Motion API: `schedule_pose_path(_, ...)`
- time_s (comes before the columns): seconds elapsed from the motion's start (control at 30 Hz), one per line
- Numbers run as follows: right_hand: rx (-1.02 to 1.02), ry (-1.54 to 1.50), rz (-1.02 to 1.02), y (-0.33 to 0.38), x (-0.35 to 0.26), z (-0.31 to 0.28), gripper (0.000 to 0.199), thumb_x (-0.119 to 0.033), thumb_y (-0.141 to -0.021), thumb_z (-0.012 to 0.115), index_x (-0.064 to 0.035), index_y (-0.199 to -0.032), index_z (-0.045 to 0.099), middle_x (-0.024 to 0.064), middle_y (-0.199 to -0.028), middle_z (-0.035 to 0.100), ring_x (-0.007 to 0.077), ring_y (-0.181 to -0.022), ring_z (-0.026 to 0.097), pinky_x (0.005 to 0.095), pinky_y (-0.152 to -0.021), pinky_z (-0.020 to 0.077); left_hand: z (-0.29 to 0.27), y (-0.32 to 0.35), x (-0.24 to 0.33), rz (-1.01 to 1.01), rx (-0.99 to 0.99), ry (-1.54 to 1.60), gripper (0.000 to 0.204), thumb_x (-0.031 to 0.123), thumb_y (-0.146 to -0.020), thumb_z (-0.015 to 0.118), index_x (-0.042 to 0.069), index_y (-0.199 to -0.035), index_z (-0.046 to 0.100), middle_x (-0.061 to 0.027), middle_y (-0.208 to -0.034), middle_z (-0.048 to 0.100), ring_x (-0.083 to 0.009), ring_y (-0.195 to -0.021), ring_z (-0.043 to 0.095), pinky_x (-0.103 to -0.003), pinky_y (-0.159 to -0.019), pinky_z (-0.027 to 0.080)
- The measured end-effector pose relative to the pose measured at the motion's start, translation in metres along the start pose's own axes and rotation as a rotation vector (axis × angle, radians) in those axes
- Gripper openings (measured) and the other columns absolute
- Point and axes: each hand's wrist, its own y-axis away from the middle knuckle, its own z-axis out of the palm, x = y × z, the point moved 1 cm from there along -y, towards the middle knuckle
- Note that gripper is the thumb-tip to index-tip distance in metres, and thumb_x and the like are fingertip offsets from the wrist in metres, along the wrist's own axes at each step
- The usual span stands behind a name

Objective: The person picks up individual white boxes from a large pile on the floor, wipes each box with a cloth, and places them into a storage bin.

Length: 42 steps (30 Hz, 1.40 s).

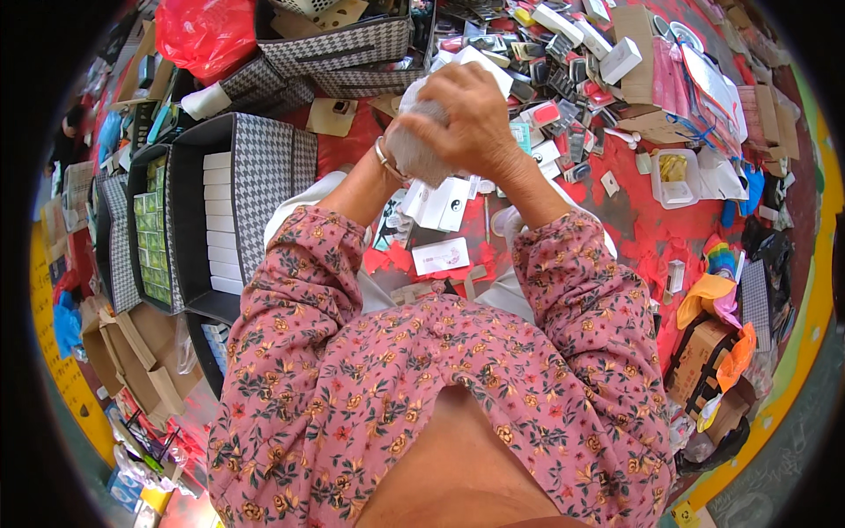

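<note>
My left hand (417, 157), behind a metal bangle at the wrist, is covered by what looks like a grey-white knitted glove (433, 164). Across it lies my bare right hand (475, 114), its fingers curled round the glove. The left fingers are hidden beneath. A white box (482, 70) shows just beyond both hands; whether either touches it, I cannot tell. Below them on the red ground covering rest white boxes with a round black-and-white mark (451, 208) and a flat white card or packet (441, 255).
Houndstooth storage bins (268, 163) stand at left, holding white boxes (221, 224) and green packs (151, 238). A red plastic bag (204, 40) sits at far left. Small packaged goods (563, 84) are heaped ahead. A clear tub (676, 179) and a strapped carton (700, 361) are at right.
</note>
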Motion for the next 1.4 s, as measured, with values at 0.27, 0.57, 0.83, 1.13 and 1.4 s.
schedule_pose_path(0.27, 0.082, 0.617, 0.632, 0.016, 0.106, -0.037, 0.034, -0.035, -0.075, 0.061, -0.001, -0.08, 0.06, 0.0179, -0.076, 0.061, 0.0365, -0.07, 0.058, 0.0424, -0.063, 0.0441, 0.033, 0.005, 0.003, -0.217, 0.024, 0.145, 0.056, 0.042, -0.089, 0.038, 0.002, -0.127, 0.036, -0.0171, -0.121, 0.048, -0.0291, -0.103, 0.054, -0.043, -0.088, 0.043)
schedule_pose_path(0.57, 0.309, -0.139, 0.584, -0.02, 0.039, -0.054, 0.027, -0.026, -0.072, 0.062, 0.0, -0.076, 0.06, 0.0136, -0.066, 0.059, 0.024, -0.059, 0.056, 0.0337, -0.057, 0.0439, 0.033, -0.004, 0.011, -0.084, 0.365, -0.843, 0.044, 0.03, -0.08, 0.059, 0.006, -0.115, 0.045, -0.0045, -0.098, 0.057, -0.0132, -0.089, 0.057, -0.029, -0.078, 0.048)
schedule_pose_path(0.83, -0.028, 0.512, 0.229, -0.005, 0.054, -0.029, 0.012, -0.015, -0.074, 0.054, -0.005, -0.07, 0.051, 0.0133, -0.072, 0.051, 0.0309, -0.069, 0.053, 0.0386, -0.06, 0.0447, 0.034, 0.007, 0.003, -0.222, 0.233, -1.041, 0.071, 0.028, -0.072, 0.067, 0.002, -0.128, 0.033, -0.007, -0.109, 0.052, -0.0103, -0.092, 0.053, -0.023, -0.077, 0.044)
schedule_pose_path(1.13, -0.135, -0.492, 1.115, 0.018, 0.06, -0.016, 0.042, -0.036, -0.077, 0.06, 0.0048, -0.089, 0.058, 0.0106, -0.08, 0.061, 0.0175, -0.078, 0.059, 0.028, -0.069, 0.0459, 0.031, -0.006, 0.015, 0.074, 0.576, -1.0, 0.075, 0.025, -0.068, 0.071, -0.002, -0.125, 0.031, -0.0106, -0.107, 0.052, -0.0148, -0.089, 0.054, -0.029, -0.075, 0.046)
schedule_pose_path(1.4, -0.099, -1.005, 1.426, 0.015, 0.068, -0.013, 0.036, -0.027, -0.072, 0.066, 0.005, -0.088, 0.06, 0.0094, -0.079, 0.062, 0.0136, -0.062, 0.059, 0.0255, -0.054, 0.0455, 0.04, 0.0, 0.028, 0.084, 0.44, -0.494, 0.046, 0.022, -0.085, 0.052, 0.006, -0.124, 0.033, -0.0098, -0.116, 0.044, -0.0191, -0.108, 0.046, -0.035, -0.088, 0.043)
